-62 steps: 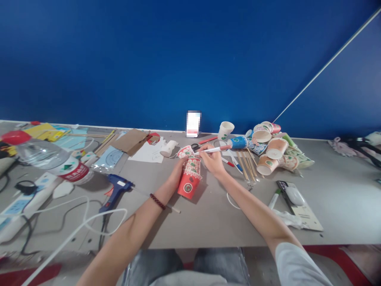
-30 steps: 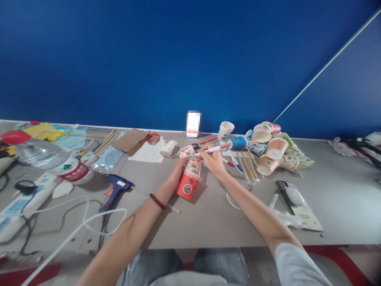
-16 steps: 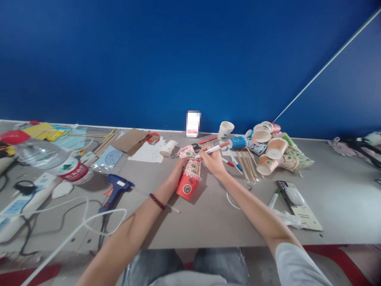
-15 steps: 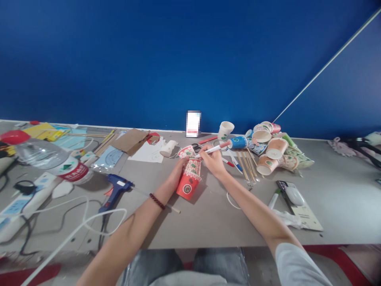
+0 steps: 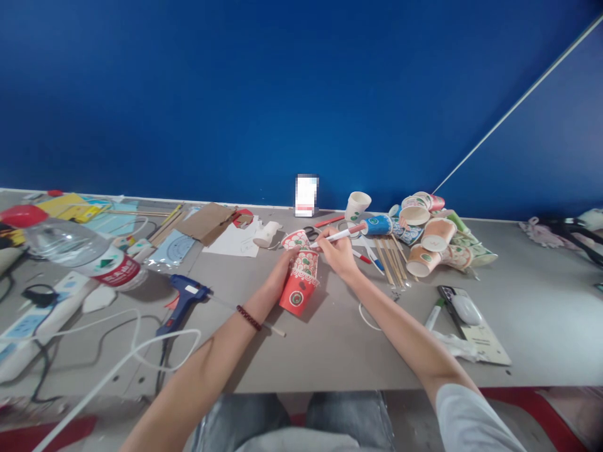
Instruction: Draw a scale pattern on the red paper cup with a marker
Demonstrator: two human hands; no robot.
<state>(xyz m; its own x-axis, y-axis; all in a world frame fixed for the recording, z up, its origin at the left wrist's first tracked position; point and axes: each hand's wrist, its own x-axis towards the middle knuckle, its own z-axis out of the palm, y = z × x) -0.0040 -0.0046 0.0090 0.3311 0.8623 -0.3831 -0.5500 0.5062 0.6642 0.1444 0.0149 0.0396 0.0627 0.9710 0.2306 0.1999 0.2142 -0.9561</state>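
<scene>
Water bottle [image 5: 80,251]: lies on its side at the far left of the grey table [image 5: 518,314], red cap towards the edge, a white power strip [image 5: 28,326] just in front of it.
Glue gun [image 5: 181,301]: blue, flat on the table, left of the person's left forearm, its white cable looping towards the near edge.
Cardboard piece [image 5: 207,223]: further back, beside a white sheet of paper [image 5: 235,242].
Left hand [image 5: 282,267]: clasped round the left side of the red paper cup, steadying it.
Red paper cup [image 5: 300,282]: upside down on the table at the centre, tilted, between the two hands.
Right hand [image 5: 336,254]: closed in a writing grip on the marker, just right of the cup.
Marker [image 5: 336,236]: white barrel, red cap end pointing right and away, tip at the cup's upturned base; whether it touches is unclear.
Wooden sticks [image 5: 389,257]: laid side by side to the right of the hand.
Paper cup pile [image 5: 431,232]: many cups tumbled together near the wall.
Computer mouse [image 5: 465,309]: white, resting on a flat card at the right.
</scene>
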